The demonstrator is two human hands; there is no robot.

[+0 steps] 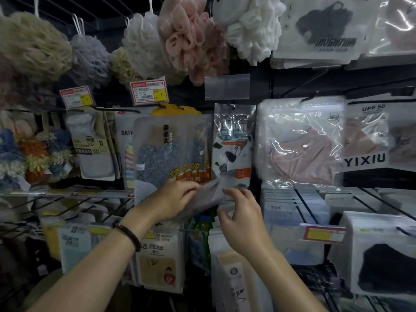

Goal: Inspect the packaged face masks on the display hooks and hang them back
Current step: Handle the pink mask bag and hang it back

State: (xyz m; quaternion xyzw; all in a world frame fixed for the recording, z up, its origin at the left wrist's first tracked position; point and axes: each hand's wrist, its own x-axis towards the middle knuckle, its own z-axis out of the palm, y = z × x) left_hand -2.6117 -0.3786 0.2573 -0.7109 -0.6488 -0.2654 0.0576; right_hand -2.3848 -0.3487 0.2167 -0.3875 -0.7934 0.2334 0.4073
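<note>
A blurred grey plastic packet [209,194] lies tilted between my two hands in front of the shelf rail. My left hand [173,199] grips its left side, a dark bead bracelet on the wrist. My right hand [240,212] touches its right edge with the fingers spread and curled. A packaged pink face mask [299,143] hangs on a hook to the right, with a YIXIU mask pack [369,140] beside it. A black mask pack [382,255] hangs at lower right, another black one [324,25] at upper right.
Mesh bath sponges [186,39] hang along the top. Bath towel packs [171,149] and a cow-print pack [234,140] hang just above my hands. Bare wire hooks [308,210] stick out toward me at right. More packs [159,257] fill the lower row.
</note>
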